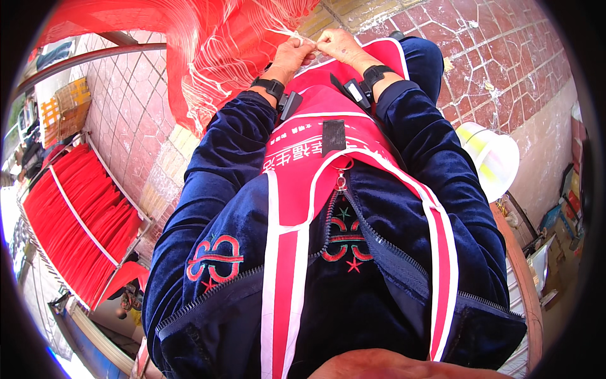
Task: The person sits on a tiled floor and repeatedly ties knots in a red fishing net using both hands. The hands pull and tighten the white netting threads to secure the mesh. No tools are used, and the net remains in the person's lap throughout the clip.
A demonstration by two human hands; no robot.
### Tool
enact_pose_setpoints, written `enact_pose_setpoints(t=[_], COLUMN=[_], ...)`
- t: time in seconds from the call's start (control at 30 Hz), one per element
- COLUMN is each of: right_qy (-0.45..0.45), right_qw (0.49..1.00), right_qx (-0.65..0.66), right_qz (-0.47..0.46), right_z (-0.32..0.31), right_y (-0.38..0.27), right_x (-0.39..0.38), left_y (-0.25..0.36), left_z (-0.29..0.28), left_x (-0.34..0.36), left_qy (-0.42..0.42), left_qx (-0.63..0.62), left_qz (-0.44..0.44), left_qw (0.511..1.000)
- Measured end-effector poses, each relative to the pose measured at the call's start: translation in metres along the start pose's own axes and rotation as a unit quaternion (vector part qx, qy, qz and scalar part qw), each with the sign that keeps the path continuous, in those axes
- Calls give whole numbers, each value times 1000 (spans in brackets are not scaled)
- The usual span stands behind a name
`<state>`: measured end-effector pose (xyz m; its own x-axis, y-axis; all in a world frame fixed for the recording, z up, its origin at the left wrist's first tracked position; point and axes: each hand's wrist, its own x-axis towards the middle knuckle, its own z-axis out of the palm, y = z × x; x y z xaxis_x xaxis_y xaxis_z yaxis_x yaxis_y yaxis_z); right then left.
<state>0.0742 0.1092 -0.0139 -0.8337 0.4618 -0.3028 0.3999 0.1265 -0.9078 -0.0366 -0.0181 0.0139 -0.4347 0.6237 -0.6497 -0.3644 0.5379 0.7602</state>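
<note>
A wide red cloth [221, 31] hangs at the upper left, its edge trailing long loose white fringe threads [205, 82]. My left hand [293, 53] is closed on a bunch of these threads where they gather near the cloth's edge. Right beside it, my right hand [338, 45] pinches the same white threads, the fingers of both hands almost touching. The exact knot or strand between the fingertips is too small to make out. Both wrists carry dark bands with small black devices.
On the left, a rack [104, 167] holds many folds of red cloth [79, 221]. A metal bar [76, 60] runs under the hanging cloth. White buckets [499, 161] stand at my right on the tiled floor [486, 57]. A red apron [315, 136] covers my front.
</note>
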Motion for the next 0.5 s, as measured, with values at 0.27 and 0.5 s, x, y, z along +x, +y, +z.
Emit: enact_pose_setpoints(t=[0.27, 0.5], right_qy=[35, 36], right_qw=[923, 917], right_qx=[363, 388], right_qz=[124, 83], right_z=[-2, -5], right_y=[-3, 6], right_x=[0, 5], left_y=[-10, -18], left_z=[-18, -34], left_x=[3, 7], left_qy=[63, 60], left_qx=[73, 150], left_qz=[-60, -163], left_qw=[994, 973])
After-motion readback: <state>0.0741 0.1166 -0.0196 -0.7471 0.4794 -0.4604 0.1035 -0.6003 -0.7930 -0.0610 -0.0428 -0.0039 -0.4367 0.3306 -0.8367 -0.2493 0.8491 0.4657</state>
